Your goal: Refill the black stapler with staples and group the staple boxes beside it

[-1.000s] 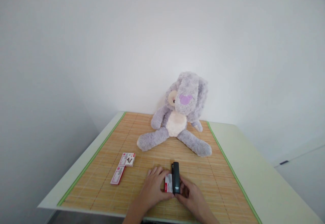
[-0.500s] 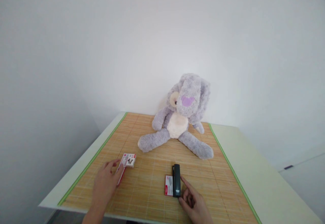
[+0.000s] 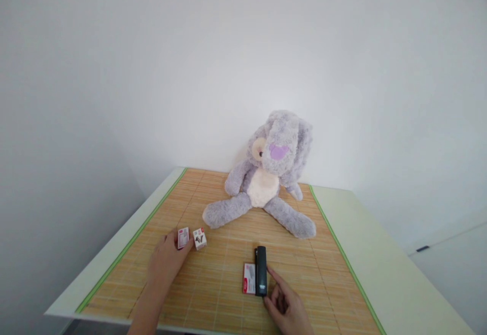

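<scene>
My left hand [image 3: 166,263] rests on the bamboo mat [image 3: 228,223] at the left, fingers closed on a small red-and-white box [image 3: 183,237] that stands on its edge. A second small box [image 3: 200,238] sits just to its right, apart from my fingers. A black stapler [image 3: 261,276] lies lengthwise near the mat's front, with a third red-and-white box [image 3: 249,279] flat against its left side. My right hand [image 3: 286,305] lies at the stapler's near right end. Its index finger stretches to the stapler, the other fingers are loosely curled, and it holds nothing.
A grey plush rabbit [image 3: 266,178] sits at the back of the mat against the white wall, legs spread forward. The mat covers most of a pale table [image 3: 380,254], whose front edge runs just below my hands. A white cabinet [image 3: 452,269] stands to the right.
My left hand left the stapler, went to the two boxes at the left and took hold of one, tipping it up on edge. My right hand let go of the stapler and drew back slightly.
</scene>
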`<state>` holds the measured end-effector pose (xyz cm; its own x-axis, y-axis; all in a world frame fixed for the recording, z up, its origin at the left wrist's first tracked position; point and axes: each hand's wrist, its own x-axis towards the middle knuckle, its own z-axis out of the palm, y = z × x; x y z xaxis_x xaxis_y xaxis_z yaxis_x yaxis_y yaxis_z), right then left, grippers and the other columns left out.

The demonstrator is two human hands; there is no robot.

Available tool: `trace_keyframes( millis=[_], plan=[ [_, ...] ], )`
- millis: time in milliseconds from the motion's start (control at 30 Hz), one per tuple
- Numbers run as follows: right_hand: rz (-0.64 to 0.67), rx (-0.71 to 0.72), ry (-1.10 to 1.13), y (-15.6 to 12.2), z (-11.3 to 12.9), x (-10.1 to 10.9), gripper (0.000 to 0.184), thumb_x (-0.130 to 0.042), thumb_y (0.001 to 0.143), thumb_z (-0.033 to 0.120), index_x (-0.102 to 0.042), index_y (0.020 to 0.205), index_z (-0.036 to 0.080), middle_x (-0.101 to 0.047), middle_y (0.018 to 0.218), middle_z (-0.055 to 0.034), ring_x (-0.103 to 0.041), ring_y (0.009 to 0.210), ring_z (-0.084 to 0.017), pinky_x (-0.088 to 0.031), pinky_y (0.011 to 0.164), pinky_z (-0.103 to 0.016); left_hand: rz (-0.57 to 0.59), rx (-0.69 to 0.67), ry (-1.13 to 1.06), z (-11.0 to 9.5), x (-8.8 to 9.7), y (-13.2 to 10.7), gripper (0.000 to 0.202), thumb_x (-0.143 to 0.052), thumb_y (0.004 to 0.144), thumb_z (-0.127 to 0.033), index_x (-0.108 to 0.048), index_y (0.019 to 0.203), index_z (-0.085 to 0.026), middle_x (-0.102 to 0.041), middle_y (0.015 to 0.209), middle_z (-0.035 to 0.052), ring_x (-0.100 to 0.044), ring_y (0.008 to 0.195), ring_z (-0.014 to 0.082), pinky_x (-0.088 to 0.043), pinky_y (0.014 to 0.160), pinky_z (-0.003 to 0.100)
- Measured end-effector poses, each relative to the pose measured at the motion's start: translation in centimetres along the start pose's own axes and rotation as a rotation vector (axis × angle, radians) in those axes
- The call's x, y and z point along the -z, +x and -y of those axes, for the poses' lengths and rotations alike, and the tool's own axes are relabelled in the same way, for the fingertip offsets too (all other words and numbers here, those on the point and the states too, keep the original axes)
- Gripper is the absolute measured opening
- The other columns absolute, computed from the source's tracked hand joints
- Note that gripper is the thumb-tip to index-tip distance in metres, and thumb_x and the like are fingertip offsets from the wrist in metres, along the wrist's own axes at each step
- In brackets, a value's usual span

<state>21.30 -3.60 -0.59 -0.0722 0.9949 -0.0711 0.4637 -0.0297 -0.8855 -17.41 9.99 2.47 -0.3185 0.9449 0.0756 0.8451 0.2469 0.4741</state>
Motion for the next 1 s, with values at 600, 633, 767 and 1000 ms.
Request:
trace_keyframes(
  millis=[600,633,767,1000],
  plan=[
    [-0.008,0.027,-0.082,-0.2,1.4,-0.1,0.079,-0.060,0.091,0.040,-0.031,0.162,0.020,-0.061,0.074,0.0039,-0.058,0.062,-0.015,-0.046,0.060,-0.025,0.225,-0.226,-0.429,-10.8,0.5,-8.5,0.051,-0.060,0.086,-0.038,-0.050,0.135,-0.026,-0.071,0.113,0.0032,-0.069,0.097,0.0215,-0.051,0.086,0.033],
    [-0.007,0.025,-0.084,-0.2,1.4,-0.1,0.079,-0.060,0.091,0.039,-0.031,0.162,0.019,-0.061,0.074,0.0039,-0.058,0.062,-0.015,-0.046,0.060,-0.025,0.274,-0.233,-0.434,-11.8,-0.1,-9.7,0.051,-0.060,0.086,-0.036,-0.050,0.135,-0.026,-0.071,0.111,0.0032,-0.069,0.097,0.0213,-0.051,0.087,0.032],
    [-0.006,0.022,-0.108,-0.2,1.5,-0.1,0.077,-0.059,0.090,0.034,-0.034,0.161,0.019,-0.062,0.072,0.0045,-0.058,0.063,-0.015,-0.046,0.063,-0.025,0.394,-0.269,-0.420,-13.5,-2.3,-12.5,0.046,-0.059,0.084,-0.030,-0.051,0.129,-0.025,-0.071,0.109,0.0039,-0.068,0.099,0.0208,-0.048,0.089,0.031],
    [0.007,0.014,-0.214,0.1,1.5,-0.1,0.072,-0.058,0.089,0.032,-0.041,0.158,0.017,-0.065,0.071,0.0030,-0.061,0.065,-0.016,-0.047,0.066,-0.026,0.468,-0.309,-0.383,-13.4,-2.8,-12.6,0.043,-0.062,0.086,-0.039,-0.052,0.126,-0.026,-0.071,0.109,0.0066,-0.068,0.099,0.0235,-0.047,0.087,0.034]
  ],
)
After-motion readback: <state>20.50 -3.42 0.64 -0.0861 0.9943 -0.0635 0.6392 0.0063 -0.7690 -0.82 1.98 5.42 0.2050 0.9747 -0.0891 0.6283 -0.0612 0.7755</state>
